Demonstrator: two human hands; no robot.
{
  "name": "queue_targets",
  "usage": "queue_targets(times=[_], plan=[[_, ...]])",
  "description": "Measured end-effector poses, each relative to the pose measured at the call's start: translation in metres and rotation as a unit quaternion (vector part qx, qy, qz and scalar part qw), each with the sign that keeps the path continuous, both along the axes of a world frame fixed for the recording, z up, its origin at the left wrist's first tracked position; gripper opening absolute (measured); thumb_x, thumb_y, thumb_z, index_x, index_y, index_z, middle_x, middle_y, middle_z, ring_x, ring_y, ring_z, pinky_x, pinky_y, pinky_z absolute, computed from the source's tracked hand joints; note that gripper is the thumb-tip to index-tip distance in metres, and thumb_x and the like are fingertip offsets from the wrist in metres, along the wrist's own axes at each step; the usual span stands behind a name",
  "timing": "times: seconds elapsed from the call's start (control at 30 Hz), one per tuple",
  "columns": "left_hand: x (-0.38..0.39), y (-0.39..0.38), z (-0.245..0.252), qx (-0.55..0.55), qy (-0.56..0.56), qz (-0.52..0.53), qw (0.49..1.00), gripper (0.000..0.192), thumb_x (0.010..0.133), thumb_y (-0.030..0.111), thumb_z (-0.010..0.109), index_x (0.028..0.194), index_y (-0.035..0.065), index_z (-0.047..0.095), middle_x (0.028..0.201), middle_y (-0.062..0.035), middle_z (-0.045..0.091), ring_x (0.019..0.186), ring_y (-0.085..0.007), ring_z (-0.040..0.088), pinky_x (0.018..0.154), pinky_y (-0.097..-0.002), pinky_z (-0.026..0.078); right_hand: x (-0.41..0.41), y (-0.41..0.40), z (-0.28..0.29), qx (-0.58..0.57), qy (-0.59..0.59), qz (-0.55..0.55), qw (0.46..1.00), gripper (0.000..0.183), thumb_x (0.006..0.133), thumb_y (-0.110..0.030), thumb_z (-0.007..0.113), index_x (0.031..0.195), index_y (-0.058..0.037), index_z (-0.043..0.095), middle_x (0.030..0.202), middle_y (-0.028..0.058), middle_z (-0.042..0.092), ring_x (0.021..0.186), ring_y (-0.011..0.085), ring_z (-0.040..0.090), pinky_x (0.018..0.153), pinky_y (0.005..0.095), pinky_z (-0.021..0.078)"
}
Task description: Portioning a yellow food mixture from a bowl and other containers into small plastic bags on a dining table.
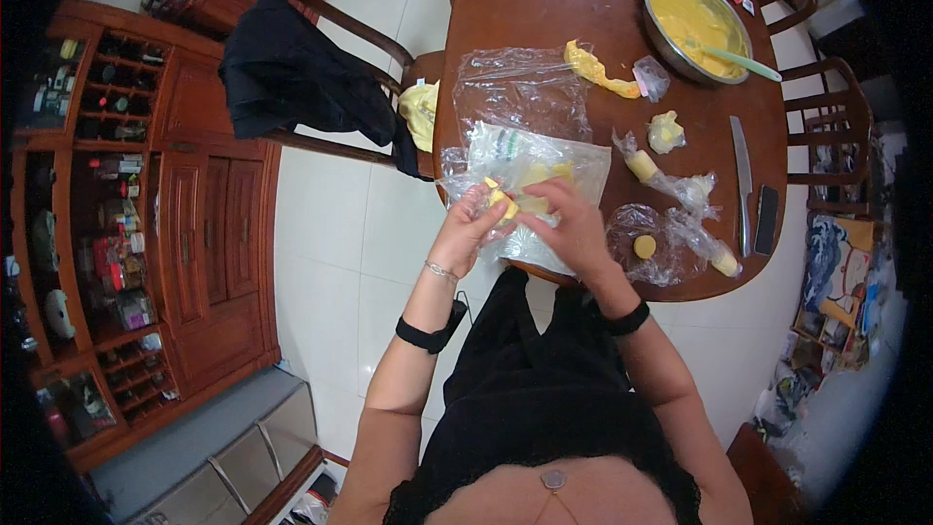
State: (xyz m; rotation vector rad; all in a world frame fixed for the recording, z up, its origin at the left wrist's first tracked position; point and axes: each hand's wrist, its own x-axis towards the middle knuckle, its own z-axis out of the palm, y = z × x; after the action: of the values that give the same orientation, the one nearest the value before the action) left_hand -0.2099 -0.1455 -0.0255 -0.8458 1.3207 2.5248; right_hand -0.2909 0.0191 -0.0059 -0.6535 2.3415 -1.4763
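My left hand (pixel 470 222) grips a small yellow lump (pixel 503 204) partly wrapped in clear plastic film. Close by on its right, my right hand (pixel 565 222) has thumb and fingers apart, near the film; whether it touches the film cannot be told. Both hands are over a whitish plastic bag (pixel 583 157) with yellow smears, at the table's near left edge. Further right lie a film-wrapped pale yellow roll (pixel 641 166), a second wrapped roll (pixel 724 261), a round yellow piece (pixel 644 246) on crumpled film and a wrapped yellow lump (pixel 665 133).
On the wooden table (pixel 510 0) are a metal bowl (pixel 647 22) of yellow mixture with a pale green spatula (pixel 743 62), a knife (pixel 741 160), a black phone-like object (pixel 765 220), spread film (pixel 521 87) and a yellow-smeared bag (pixel 594 69). A chair with black cloth (pixel 299 73) stands left.
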Motion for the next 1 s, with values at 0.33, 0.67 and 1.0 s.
queue_targets(times=[0.33,0.67,1.0], plan=[[-0.002,-0.003,0.001,0.075,-0.001,0.029,0.997,0.041,0.099,0.038,0.032,0.129,0.0119,0.043,0.116,-0.0078,0.055,0.097,-0.0158,0.058,0.079,-0.0311,0.051,0.013,-0.019,-0.020,-0.005,-0.018,0.015,1.000,0.040,0.071,-0.022,0.075,0.105,-0.0044,0.062,0.091,0.0053,0.060,0.064,0.0142,0.054,0.060,0.0253,0.0443],[0.000,-0.015,0.019,0.066,-0.016,0.038,0.997,0.048,0.098,0.042,0.031,0.137,0.0138,0.033,0.132,-0.0128,0.045,0.109,-0.0272,0.053,0.088,-0.0428,0.047,0.014,-0.006,-0.063,-0.122,-0.180,-0.002,0.976,0.037,0.076,-0.019,0.073,0.106,-0.0025,0.062,0.097,0.0042,0.062,0.078,0.0124,0.057,0.065,0.0232,0.0455],[0.002,-0.031,0.042,0.039,-0.008,0.040,0.998,0.051,0.097,0.042,0.036,0.138,0.0115,0.032,0.138,-0.0142,0.040,0.119,-0.0326,0.046,0.094,-0.0477,0.043,0.000,0.022,-0.039,0.076,-0.124,-0.117,0.982,0.040,0.076,-0.026,0.072,0.108,-0.0048,0.061,0.098,0.0084,0.063,0.081,0.0205,0.060,0.068,0.0300,0.0479]])
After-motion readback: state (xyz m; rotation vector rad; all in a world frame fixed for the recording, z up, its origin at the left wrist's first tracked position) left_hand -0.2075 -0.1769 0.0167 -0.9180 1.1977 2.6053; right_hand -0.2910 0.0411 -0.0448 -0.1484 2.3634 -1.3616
